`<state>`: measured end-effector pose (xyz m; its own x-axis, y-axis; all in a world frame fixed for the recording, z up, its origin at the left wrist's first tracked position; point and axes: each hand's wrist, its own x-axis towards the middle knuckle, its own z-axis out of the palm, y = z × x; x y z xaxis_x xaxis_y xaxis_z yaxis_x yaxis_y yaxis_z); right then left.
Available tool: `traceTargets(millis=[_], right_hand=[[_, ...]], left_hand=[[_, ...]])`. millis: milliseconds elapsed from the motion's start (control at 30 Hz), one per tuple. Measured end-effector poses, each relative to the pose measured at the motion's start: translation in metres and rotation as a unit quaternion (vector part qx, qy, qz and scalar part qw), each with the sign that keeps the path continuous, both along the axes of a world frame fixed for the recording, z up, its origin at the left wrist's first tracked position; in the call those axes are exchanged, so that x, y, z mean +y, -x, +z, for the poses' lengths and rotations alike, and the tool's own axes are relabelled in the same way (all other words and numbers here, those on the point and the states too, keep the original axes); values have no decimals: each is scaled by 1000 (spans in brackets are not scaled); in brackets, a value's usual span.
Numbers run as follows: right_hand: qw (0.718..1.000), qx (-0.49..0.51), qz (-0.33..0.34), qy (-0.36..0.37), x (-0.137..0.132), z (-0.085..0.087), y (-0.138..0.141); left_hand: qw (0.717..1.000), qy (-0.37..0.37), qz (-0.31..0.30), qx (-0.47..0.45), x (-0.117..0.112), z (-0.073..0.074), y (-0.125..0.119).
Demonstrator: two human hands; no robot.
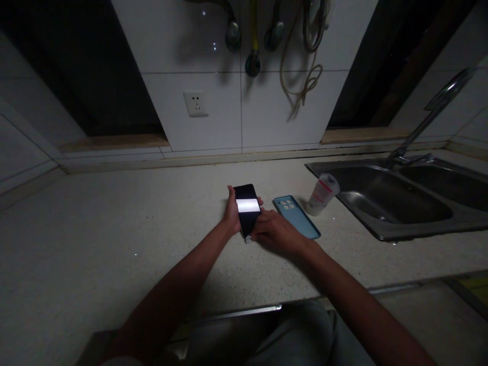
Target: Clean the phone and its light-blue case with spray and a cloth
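Clasping a phone [248,207] by its edge in the left hand [231,214], pinching its lower end with the right hand [275,232], just beside a blue case [298,217] lying on the counter [125,223].

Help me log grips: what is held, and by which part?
The phone, screen up: the left hand grips its left long edge, the right hand pinches its near bottom corner.
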<state>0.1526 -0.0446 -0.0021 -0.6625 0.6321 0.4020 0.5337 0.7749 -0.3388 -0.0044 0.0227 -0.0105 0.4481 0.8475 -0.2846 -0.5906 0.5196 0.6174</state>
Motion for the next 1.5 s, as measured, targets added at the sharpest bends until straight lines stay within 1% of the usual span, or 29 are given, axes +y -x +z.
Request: traceTargets(millis=[67,133,233,367,433,500,567,633,700,767,867,933,1067,1133,1267,1333,1400,1500], right_hand=[[1000,-8,3,7,-1,1,0],[1000,-17,-12,7,-1,3,-2],[997,-38,-74,-7,0,7,-9],[981,-59,-180,-30,1,6,-15],[977,-57,-204,-33,2,3,-14],[979,-49,-193,-35,2,0,-11],[985,-40,-164,-39,1,-1,-6],[989,-34,-137,-35,-1,-1,0],[991,-32,-125,-25,-2,0,3],[990,-32,-134,-18,-3,1,4],[984,-26,-177,-9,-3,3,2],[982,-16,-188,6,-3,4,1],[989,-5,-144,41,-3,5,1],[989,-8,-143,46,-4,5,2],[979,-6,-202,35,-3,4,1],[975,-2,-221,32,-2,3,-1],[979,2,-202,33,0,1,-3],[990,8,-139,37,1,-1,-2]], left_hand=[[1000,-7,-7,-7,1,-2,0],[1000,-14,-16,-16,3,-3,1],[999,-14,-24,-19,4,-4,1],[999,-15,-34,-14,4,-4,2],[999,-15,-31,-19,4,-4,2],[999,-16,-29,-22,4,-4,1],[999,-17,-28,-19,5,-5,0],[1000,-17,-18,-13,5,-6,0],[1000,-15,-6,-10,6,-7,0],[1000,-12,-1,-12,7,-8,0],[1000,-12,-10,-18,8,-8,0],[1000,-13,-16,-19,8,-8,0],[1000,-13,-21,-14,6,-5,0],[1000,-15,-19,-15,5,-5,0],[1000,-10,-13,-16,5,-5,0],[1000,-8,-15,-14,6,-5,0],[1000,-9,-22,-14,6,-5,1],[999,-20,-25,-9,5,-3,1]])
